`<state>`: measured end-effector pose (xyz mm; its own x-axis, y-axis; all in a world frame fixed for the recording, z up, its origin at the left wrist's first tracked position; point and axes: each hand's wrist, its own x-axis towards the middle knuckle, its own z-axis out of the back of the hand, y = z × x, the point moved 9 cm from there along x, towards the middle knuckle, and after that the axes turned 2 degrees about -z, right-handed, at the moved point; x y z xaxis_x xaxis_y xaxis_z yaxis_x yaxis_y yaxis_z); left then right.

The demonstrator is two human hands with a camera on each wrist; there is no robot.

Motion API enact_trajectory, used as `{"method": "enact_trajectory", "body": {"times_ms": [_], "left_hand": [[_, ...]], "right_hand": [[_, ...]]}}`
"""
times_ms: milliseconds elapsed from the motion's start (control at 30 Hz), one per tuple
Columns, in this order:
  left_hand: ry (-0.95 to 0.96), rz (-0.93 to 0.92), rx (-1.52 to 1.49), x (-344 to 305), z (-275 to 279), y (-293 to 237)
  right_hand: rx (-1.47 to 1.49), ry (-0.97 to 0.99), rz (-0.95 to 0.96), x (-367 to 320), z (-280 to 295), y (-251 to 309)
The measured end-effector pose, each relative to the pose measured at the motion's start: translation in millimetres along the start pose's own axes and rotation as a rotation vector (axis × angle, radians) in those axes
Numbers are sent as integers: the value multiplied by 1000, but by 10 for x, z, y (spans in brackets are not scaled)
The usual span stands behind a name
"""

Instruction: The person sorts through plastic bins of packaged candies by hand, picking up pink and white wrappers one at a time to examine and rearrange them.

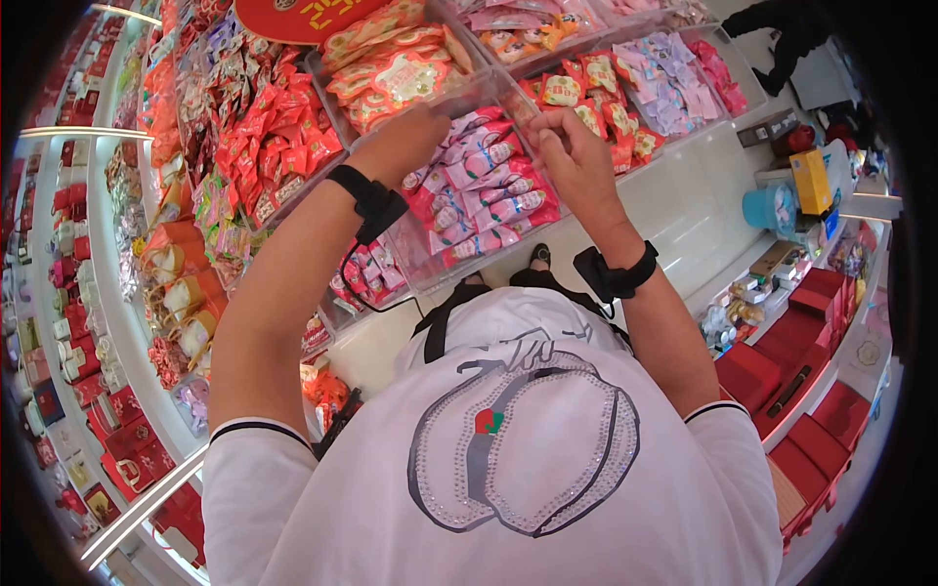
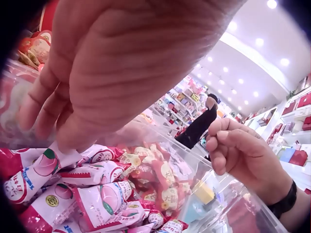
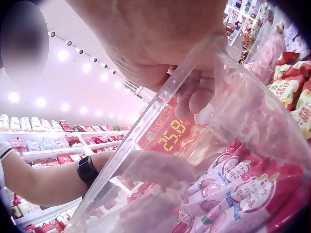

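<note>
My left hand reaches over the far left corner of a clear bin of pink-and-white peach-print candy packets. In the left wrist view its fingers point down, extended, with the tips right at a packet on top of the pile. The packets lie in rows. My right hand hovers by the bin's right side, fingers loosely curled and thumb close to the index finger, nothing showing between them. In the right wrist view a clear bin wall stands in front of its fingers.
Neighbouring bins hold red candy packets, orange-red packets and lilac packets. A red price sign stands at the back. Shelves of red boxes line the right. Another person in dark clothes is farther off.
</note>
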<state>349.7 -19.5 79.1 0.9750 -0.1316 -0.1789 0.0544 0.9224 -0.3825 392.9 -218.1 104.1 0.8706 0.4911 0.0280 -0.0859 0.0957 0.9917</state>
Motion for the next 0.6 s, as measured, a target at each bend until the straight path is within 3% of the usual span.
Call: {"method": "enact_trajectory", "body": {"times_ms": [133,200,267,367,433,600], "left_hand": [[61,74,-72,142,-189,181],[130,63,36,206,-317,219],[182,-77,264,241,-434,153],[221,5,174,244,-464,191],[117,-1,69,156,-235,78],[65,187,-35,-387,583,56]], "right_hand": [[-60,-11,45,22,14,-42],[-66,-13,57,24,18,-33],[-58,-10,50,13,17,-8],[-47,7,24,14,13,-35],[10,16,-18,-2,4,-37],[52,34,-27,-21,-36,3]]}}
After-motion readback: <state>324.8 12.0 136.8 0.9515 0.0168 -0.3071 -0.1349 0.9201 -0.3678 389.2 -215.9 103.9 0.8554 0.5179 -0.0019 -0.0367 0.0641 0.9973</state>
